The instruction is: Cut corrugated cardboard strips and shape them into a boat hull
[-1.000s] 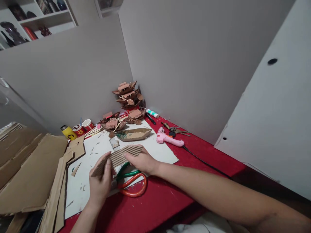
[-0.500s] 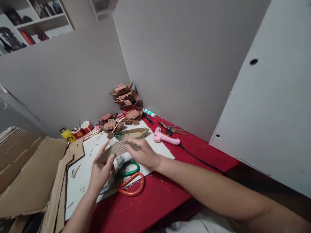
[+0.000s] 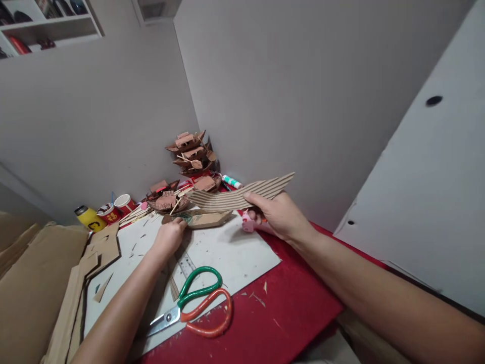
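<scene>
My right hand (image 3: 278, 215) pinches a long strip of corrugated cardboard (image 3: 227, 200), ridged side showing, with a pointed right end; it is raised above the white board. My left hand (image 3: 172, 236) is closed at the near left end of a plain cardboard boat hull (image 3: 210, 220), which has greenish print on it. Some of its fingers are hidden. Scissors (image 3: 202, 303) with one green and one orange handle lie near the front edge. Beyond them is a clear ruler (image 3: 185, 263). A pink glue gun (image 3: 250, 223) sits partly behind my right hand.
Finished brown model boats (image 3: 191, 151) are stacked in the back corner, with others in front. A yellow bottle (image 3: 90, 218) and red cups (image 3: 124, 203) stand at back left. Cardboard sheets (image 3: 41, 268) lie left. Scraps dot the white board (image 3: 242, 258) and red tabletop (image 3: 280, 298).
Both hands were together around the corrugated piece over the scissors. The right hand has carried it up and right; my left hand has let go and reached forward to the boat hull.
</scene>
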The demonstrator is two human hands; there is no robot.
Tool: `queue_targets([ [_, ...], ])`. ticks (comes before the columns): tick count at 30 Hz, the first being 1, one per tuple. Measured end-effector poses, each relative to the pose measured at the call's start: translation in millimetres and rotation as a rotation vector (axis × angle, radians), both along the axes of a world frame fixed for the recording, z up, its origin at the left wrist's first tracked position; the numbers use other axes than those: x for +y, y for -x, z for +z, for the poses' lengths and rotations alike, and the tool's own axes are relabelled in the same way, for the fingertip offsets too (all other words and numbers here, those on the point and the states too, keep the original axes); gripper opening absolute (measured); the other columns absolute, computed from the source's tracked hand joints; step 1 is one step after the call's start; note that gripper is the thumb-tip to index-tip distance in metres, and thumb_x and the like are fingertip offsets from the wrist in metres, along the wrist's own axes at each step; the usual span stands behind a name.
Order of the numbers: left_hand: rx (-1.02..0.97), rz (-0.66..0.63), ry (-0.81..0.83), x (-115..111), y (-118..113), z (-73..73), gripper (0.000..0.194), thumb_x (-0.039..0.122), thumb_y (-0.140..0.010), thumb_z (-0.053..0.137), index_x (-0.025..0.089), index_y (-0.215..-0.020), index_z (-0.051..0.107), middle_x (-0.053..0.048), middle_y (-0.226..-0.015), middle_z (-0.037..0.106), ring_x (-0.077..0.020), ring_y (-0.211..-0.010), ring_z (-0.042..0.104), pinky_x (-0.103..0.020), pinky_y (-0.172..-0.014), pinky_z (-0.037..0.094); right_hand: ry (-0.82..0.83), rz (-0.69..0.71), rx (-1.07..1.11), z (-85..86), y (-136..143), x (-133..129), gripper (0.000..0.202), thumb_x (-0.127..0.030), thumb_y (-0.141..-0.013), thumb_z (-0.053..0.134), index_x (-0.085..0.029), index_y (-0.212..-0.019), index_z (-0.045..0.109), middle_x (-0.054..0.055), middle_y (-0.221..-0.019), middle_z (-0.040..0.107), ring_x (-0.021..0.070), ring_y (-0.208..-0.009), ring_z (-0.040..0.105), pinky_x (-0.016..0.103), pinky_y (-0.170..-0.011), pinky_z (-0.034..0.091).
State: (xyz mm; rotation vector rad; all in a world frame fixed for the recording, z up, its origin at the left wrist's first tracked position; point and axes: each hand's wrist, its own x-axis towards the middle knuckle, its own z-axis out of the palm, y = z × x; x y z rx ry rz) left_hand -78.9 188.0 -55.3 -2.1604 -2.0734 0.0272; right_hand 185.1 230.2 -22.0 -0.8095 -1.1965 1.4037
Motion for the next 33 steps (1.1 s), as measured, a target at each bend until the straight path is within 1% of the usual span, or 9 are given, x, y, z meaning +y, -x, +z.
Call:
queue_targets([
  [4, 0.078, -0.069, -0.041, -18, 4, 10.0, 0.027, 0.013, -0.085, 0.039, 0.019, -0.090, 0.065, -0.008, -0.093, 0.065, -0.0184, -0.075, 0.063, -0.026, -0.060, 0.043, 0.039, 0.064, -0.091, -7.4, 9, 8, 0.015, -0.028, -0.072, 0.062, -0.017, -0.065, 0.055, -0.002, -0.045, 0.055, 0.0092, -0.031, 0.046, 0.019, -0.028, 0.037],
  [9, 0.185, -0.053, -0.117, -84, 23, 21.6, 0.031, 0.009, -0.085, 0.037, 0.021, -0.096, 0.064, -0.007, -0.092, 0.065, -0.0203, -0.070, 0.062, -0.028, -0.053, 0.040, -0.021, 0.086, -0.191, -2.3, 28, 8, 0.015, -0.027, -0.072, 0.063, -0.014, -0.065, 0.060, 0.000, -0.048, 0.058, 0.0076, -0.032, 0.046, 0.016, -0.025, 0.034],
  [13, 0.344, -0.069, -0.230, -140, 39, 10.7, 0.032, 0.009, -0.082, 0.043, 0.023, -0.102, 0.064, -0.005, -0.095, 0.067, -0.0191, -0.066, 0.063, -0.028, -0.052, 0.041, -0.112, 0.224, -0.206, 2.1, 51, 1, 0.009, -0.021, -0.070, 0.063, -0.013, -0.066, 0.063, 0.003, -0.059, 0.064, 0.0097, -0.045, 0.058, 0.017, -0.036, 0.048],
  [17, 0.335, -0.150, -0.297, -165, 35, -2.7, 0.033, 0.009, -0.080, 0.044, 0.020, -0.106, 0.062, -0.007, -0.098, 0.068, -0.0181, -0.066, 0.063, -0.029, -0.057, 0.045, -0.076, 0.288, -0.180, 2.9, 69, -5, 0.007, -0.019, -0.070, 0.063, -0.013, -0.068, 0.061, 0.002, -0.058, 0.063, 0.0115, -0.047, 0.059, 0.018, -0.037, 0.049],
  [21, 0.243, -0.262, -0.333, -151, 15, -2.2, 0.032, 0.011, -0.078, 0.043, 0.017, -0.104, 0.060, -0.009, -0.092, 0.068, -0.0193, -0.067, 0.063, -0.029, -0.057, 0.047, -0.124, 0.228, -0.179, 4.9, 68, -8, 0.020, -0.025, -0.075, 0.062, -0.014, -0.059, 0.056, -0.003, -0.043, 0.053, 0.0071, -0.035, 0.048, 0.016, -0.033, 0.040],
  [26, 0.120, -0.210, -0.133, -96, -11, -2.3, 0.024, 0.013, -0.079, 0.047, 0.020, -0.099, 0.059, -0.006, -0.091, 0.066, -0.0186, -0.064, 0.061, -0.029, -0.056, 0.047, -0.071, 0.116, -0.153, 6.9, 56, -8, 0.027, -0.032, -0.075, 0.063, -0.017, -0.055, 0.052, -0.004, -0.040, 0.050, 0.0058, -0.032, 0.042, 0.016, -0.031, 0.035],
  [28, 0.036, -0.211, -0.072, -73, -19, -6.8, 0.022, 0.009, -0.081, 0.043, 0.019, -0.093, 0.058, -0.006, -0.089, 0.064, -0.0180, -0.064, 0.061, -0.029, -0.056, 0.047, -0.023, 0.101, -0.119, 3.7, 53, -7, 0.025, -0.033, -0.073, 0.065, -0.017, -0.059, 0.053, -0.004, -0.040, 0.050, 0.0056, -0.030, 0.040, 0.016, -0.029, 0.033],
  [30, -0.015, -0.236, -0.031, -55, -23, -12.0, 0.026, 0.005, -0.082, 0.040, 0.019, -0.096, 0.057, -0.005, -0.089, 0.062, -0.0170, -0.066, 0.061, -0.028, -0.057, 0.047, 0.002, 0.106, -0.093, -1.9, 52, -4, 0.025, -0.035, -0.071, 0.067, -0.016, -0.062, 0.053, -0.005, -0.040, 0.050, 0.0055, -0.030, 0.040, 0.016, -0.029, 0.032],
  [33, -0.019, -0.261, -0.003, -48, -22, -16.3, 0.027, 0.003, -0.082, 0.040, 0.019, -0.096, 0.056, -0.006, -0.089, 0.060, -0.0173, -0.068, 0.061, -0.029, -0.059, 0.048, 0.013, 0.124, -0.097, -11.5, 51, 0, 0.028, -0.038, -0.069, 0.068, -0.016, -0.064, 0.052, -0.005, -0.041, 0.049, 0.0059, -0.032, 0.041, 0.016, -0.029, 0.031],
])
